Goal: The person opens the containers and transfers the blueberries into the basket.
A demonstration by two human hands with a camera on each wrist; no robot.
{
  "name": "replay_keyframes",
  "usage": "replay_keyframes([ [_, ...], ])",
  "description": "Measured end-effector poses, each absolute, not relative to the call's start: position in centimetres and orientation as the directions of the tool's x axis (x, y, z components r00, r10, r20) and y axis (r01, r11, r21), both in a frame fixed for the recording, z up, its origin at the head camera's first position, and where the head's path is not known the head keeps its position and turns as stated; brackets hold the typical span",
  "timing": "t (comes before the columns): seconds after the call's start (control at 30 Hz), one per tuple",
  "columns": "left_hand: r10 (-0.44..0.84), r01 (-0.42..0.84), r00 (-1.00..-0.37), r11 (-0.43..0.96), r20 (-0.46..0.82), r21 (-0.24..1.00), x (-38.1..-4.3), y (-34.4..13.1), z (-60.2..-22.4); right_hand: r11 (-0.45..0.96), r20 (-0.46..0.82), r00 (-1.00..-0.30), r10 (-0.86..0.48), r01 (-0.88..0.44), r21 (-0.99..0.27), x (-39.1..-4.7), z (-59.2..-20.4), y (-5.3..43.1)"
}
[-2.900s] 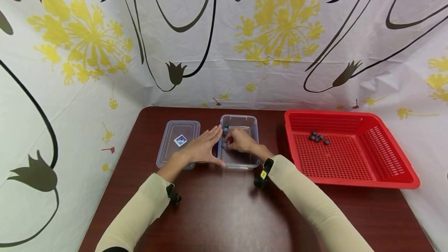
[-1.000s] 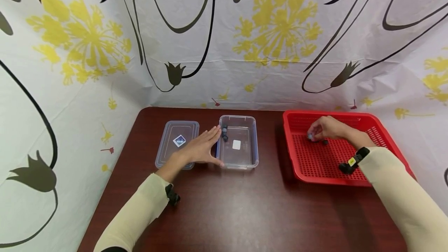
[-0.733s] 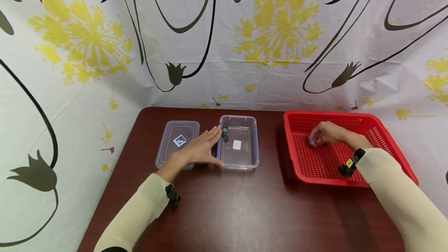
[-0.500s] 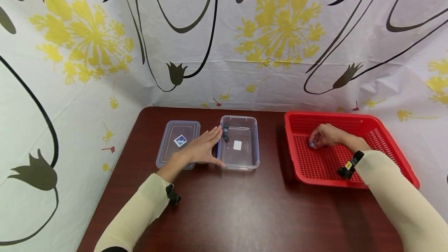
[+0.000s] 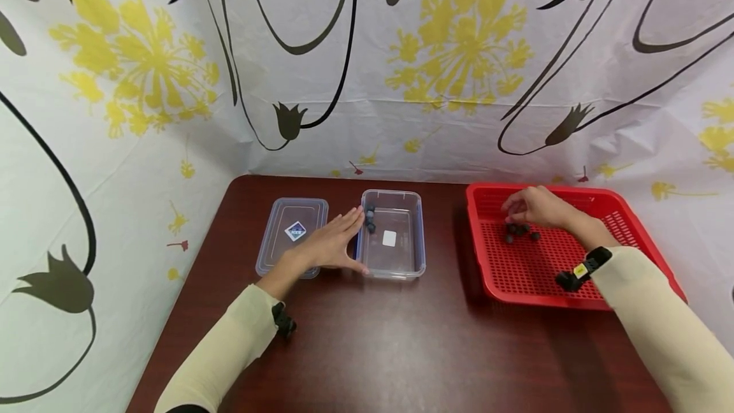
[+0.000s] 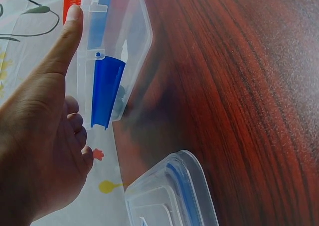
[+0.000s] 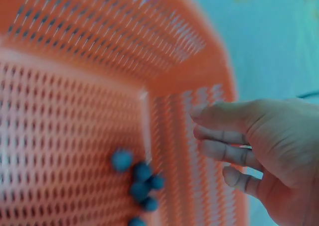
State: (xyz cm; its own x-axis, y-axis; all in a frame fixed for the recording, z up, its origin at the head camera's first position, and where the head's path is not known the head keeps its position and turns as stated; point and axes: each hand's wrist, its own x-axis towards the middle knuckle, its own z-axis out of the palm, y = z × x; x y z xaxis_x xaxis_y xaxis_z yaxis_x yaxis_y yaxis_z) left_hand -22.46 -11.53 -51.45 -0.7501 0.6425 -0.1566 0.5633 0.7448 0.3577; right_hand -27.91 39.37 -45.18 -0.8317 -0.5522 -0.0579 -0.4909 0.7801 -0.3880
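Note:
My left hand [image 5: 323, 244] spreads its straight fingers and thumb along the left side of a clear plastic container [image 5: 395, 261]. In the left wrist view the thumb lies by the rim, near a blue clip [image 6: 107, 91]. A short row of blueberries [image 5: 370, 218] sits inside along the left wall. Over the back left of a red basket [image 5: 564, 266], my right hand [image 5: 539, 207] hovers with loosely bent fingers. The right wrist view shows no berry between them. Several blueberries [image 7: 140, 186] lie on the basket floor below and apart from that hand.
The container's lid [image 5: 281, 250], with a blue and white label, lies left of the container, partly behind the left hand. A dark wooden table [image 5: 395, 343] carries everything. Patterned sheeting [image 5: 430, 145] hangs along its back and sides.
My right hand moved from the container to the basket and pinched a blueberry there. It has since risen away, leaving the berries on the basket floor. The left hand stays put.

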Motion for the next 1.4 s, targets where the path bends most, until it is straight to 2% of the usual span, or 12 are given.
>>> replay_keyframes([
  [0.17,0.642,0.559,-0.749,0.744,-0.163,0.366,-22.4,-11.5,-51.4,0.755,0.104,-0.815,-0.57,-0.57,-0.325,-27.4,-42.6,36.8],
  [0.47,0.637,0.558,-0.755,0.75,-0.158,0.356,-22.4,-11.4,-51.5,0.694,0.145,-0.783,-0.605,-0.607,-0.387,-27.0,-40.4,29.9],
  [0.93,0.645,0.568,-0.748,0.745,-0.158,0.35,-22.4,-11.4,-51.1,0.591,0.148,-0.725,-0.673,-0.647,-0.481,-28.2,-43.3,20.5],
  [1.4,0.632,0.554,-0.754,0.758,-0.178,0.344,-22.5,-11.3,-51.2,0.585,0.054,-0.735,-0.675,-0.579,-0.567,-29.1,-49.1,15.2],
])
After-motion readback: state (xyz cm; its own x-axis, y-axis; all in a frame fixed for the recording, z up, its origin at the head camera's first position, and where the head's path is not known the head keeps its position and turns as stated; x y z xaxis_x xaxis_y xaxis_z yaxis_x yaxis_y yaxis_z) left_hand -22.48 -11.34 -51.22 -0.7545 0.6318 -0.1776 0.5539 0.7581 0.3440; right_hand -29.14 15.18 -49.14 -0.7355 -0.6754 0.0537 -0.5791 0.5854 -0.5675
